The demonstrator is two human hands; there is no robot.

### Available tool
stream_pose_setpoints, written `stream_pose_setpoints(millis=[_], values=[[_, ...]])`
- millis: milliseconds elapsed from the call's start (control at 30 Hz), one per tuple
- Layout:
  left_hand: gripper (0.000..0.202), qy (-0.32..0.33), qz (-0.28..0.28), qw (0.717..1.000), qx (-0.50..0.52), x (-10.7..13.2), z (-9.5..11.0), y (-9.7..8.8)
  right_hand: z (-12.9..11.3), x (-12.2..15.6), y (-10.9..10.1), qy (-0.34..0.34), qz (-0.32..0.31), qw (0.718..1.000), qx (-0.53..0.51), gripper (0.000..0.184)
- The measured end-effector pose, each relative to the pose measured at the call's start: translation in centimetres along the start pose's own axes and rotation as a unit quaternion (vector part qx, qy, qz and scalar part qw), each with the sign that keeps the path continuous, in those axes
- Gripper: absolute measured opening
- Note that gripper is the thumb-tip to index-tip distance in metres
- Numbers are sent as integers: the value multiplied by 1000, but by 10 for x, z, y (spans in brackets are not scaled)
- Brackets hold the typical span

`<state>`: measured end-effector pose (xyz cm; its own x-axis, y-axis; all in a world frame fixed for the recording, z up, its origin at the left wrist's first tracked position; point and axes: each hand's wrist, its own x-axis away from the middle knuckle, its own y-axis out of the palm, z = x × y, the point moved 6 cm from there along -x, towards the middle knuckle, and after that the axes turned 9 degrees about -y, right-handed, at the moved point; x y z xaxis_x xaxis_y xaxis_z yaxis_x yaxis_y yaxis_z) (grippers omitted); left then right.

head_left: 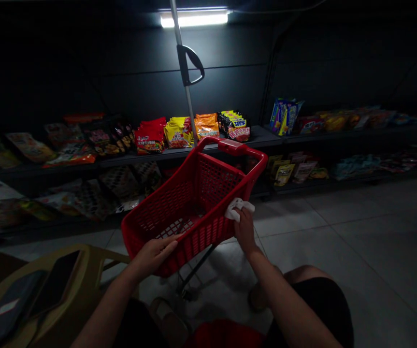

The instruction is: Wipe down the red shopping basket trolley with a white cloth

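Observation:
A red plastic shopping cart [208, 229] with slotted sides stands in front of me, its handle end up and away to the right. My left hand [155, 253] holds the near rim of its basket, fingers over the top and thumb on the outer side. In my right hand [244, 224] is a crumpled white cloth [234, 209], pressed against the outer side of the cart below the handle. Part of the cloth is hidden by my fingers. Inside the basket, only the slotted walls and the grid floor can be made out.
A tan stool [88, 270] at lower left bears a phone [58, 282] and a dark case [12, 304]. Behind the cart run dark shelves [262, 137] with snack packets [177, 133]. A metal pole [188, 104] with a black handle rises there. Tiled floor [338, 246] extends right.

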<state>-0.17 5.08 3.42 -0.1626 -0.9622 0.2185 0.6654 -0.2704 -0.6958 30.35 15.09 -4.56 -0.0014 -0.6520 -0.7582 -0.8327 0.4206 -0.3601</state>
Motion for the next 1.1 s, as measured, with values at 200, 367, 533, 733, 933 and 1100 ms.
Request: stream_pose_setpoints(millis=[200, 367, 533, 733, 933, 1100], values=[[49, 11, 25, 999, 23, 0, -5, -7, -66, 19, 27, -18, -61, 997, -39, 41], [51, -2, 23, 999, -28, 2, -15, -12, -63, -41, -28, -107, 13, 994, -31, 18], [44, -16, 59, 994, -96, 0, 8, -9, -15, -83, -61, -43, 105, 993, 28, 21], [53, 30, 126, 985, -112, -43, 82, 8, 31, 11, -8, 76, 26, 996, -32, 19], [52, -3, 67, 989, -129, -75, 96, 32, 37, -5, -20, 100, 76, 992, -30, 24], [53, -9, 46, 987, -153, -77, 90, 36, 29, -67, -35, 67, 119, 988, -72, 31]])
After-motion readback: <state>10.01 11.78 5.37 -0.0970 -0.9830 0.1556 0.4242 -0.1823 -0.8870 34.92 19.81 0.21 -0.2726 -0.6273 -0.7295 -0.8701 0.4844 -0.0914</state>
